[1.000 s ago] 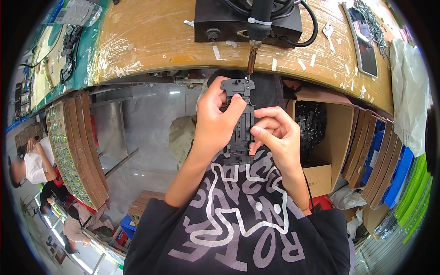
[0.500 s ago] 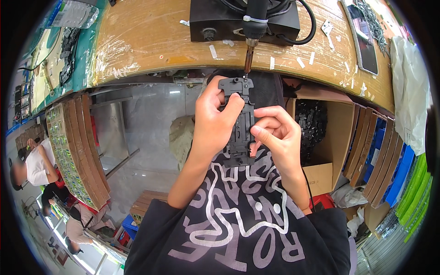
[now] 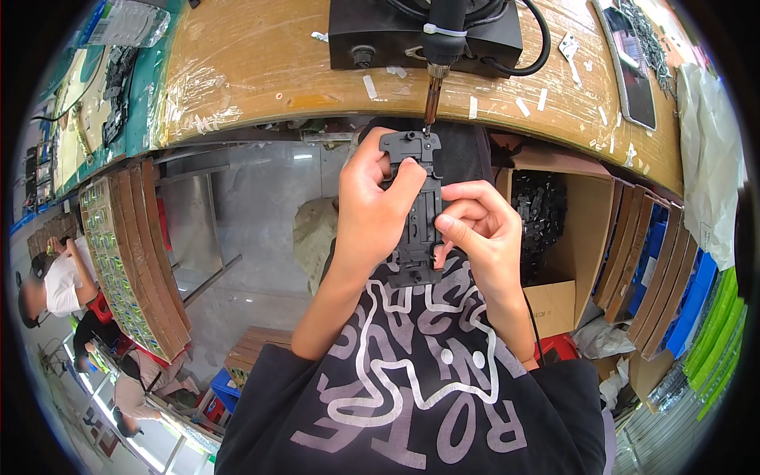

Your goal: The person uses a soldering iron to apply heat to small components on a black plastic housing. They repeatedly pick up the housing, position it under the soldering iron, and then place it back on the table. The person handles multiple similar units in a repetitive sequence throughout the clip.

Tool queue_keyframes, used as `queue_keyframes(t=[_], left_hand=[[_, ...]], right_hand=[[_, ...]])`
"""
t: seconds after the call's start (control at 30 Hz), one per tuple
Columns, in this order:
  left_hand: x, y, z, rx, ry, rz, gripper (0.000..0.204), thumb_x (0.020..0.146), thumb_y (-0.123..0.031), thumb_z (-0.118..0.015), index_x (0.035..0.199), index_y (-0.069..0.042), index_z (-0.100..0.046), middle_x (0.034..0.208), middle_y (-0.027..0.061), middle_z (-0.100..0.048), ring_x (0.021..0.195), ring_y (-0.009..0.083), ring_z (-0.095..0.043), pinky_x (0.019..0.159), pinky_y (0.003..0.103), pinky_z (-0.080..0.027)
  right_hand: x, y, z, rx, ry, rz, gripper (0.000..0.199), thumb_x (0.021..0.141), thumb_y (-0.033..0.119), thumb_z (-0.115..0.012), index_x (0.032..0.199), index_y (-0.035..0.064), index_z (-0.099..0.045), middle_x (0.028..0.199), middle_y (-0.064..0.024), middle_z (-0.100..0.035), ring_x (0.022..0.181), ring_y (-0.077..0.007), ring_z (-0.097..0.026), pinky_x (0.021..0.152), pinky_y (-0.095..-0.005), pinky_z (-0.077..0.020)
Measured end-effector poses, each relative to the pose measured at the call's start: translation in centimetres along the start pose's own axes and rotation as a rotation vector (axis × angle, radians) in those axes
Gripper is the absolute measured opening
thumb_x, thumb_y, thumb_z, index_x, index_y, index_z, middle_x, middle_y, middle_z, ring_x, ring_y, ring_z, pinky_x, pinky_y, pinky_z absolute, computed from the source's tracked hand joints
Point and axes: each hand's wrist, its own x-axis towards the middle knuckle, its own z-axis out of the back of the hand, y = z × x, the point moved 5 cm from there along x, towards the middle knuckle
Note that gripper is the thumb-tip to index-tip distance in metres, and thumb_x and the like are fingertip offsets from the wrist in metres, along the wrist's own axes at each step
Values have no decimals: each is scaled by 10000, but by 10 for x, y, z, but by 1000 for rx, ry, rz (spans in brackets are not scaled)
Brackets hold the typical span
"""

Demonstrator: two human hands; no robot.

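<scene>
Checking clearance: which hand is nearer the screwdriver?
Left. The left hand holds the black part by its upper end, left of the screwdriver; the right hand is lower, at the part's edge.

The person is wearing a loose black T-shirt (image 3: 265,431) with wide, short sleeves (image 3: 273,376) that are ending near the elbows. Big grey letters (image 3: 332,437) are spreading across its front in curving rows. A thick white line (image 3: 381,365) is bending and zigzagging over them, and two white dots (image 3: 447,357) are sitting side by side. The forearms (image 3: 340,289) are showing bare.
</scene>
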Motion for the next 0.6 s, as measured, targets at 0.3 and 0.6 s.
queue_keyframes(t=[0.3, 0.6], left_hand=[[0, -1, 0, 15, 0, 23, 91, 765, 20, -462, 853, 0, -472, 720, 5, -534, 650, 32, -477, 556, 186, -394], [0, 3, 2, 50, -1, -21, 105, 769, 15, -462, 874, 11, -472, 740, 20, -544, 664, 41, -483, 571, 193, -399]], right_hand=[[0, 0, 0, 13, -4, 0, 232, 753, -28, -571, 956, -66, -466, 661, -97, -558, 503, -155, -568, 434, -230, -460], [0, -4, 2, -5, -28, 8, 224, 756, -26, -567, 954, -72, -474, 660, -92, -558, 506, -142, -562, 440, -221, -453]])
